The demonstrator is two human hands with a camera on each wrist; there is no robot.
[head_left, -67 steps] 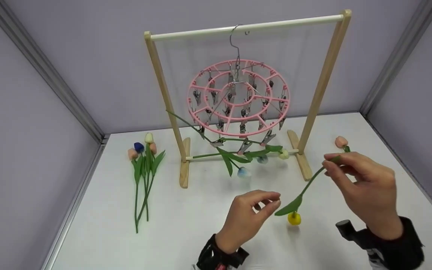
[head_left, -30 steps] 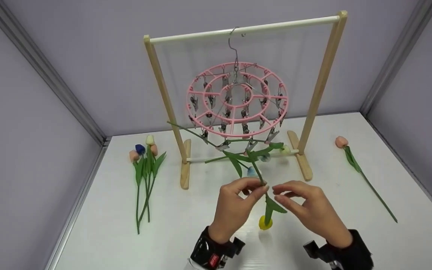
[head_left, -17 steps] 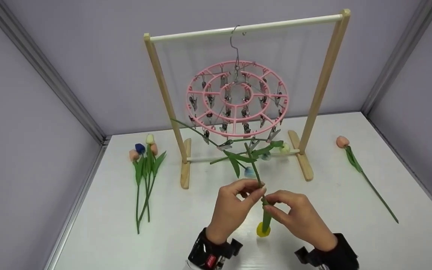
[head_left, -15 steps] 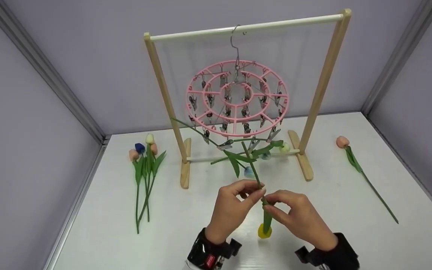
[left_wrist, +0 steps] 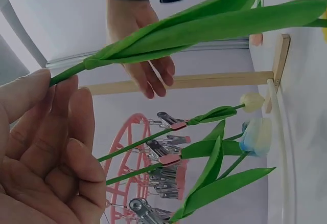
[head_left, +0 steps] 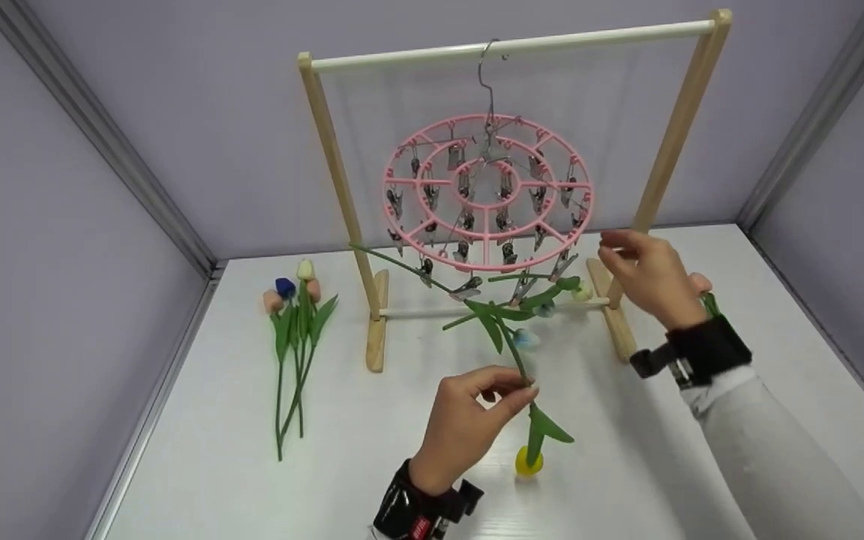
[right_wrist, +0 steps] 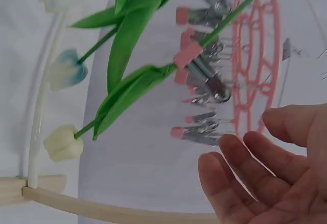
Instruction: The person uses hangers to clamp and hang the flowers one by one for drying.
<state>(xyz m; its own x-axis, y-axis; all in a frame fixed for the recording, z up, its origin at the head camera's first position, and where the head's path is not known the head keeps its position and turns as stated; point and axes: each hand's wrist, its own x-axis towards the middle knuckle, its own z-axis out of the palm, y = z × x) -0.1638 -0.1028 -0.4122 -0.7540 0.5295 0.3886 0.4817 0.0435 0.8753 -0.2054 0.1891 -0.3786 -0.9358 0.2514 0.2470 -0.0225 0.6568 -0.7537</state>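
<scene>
While the tulip [head_left: 529,420] is pinched at mid-stem by the left hand [head_left: 469,420], bloom down near the table [head_left: 372,465], its stem end is aimed up toward the clips [head_left: 522,286]. Just beside the hanger [head_left: 486,193], the right hand [head_left: 646,274] is held loose and empty.

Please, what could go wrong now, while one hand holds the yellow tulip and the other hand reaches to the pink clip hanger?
1. The left hand pinches the yellow tulip only at its thin stem, bloom hanging down; it may slip or swing.
2. The hanger hangs from one hook on the rail. The open right hand at its rim could tilt or spin it.
3. Three tulips already clipped hang close by; a bump might pull them from their clips.
</scene>
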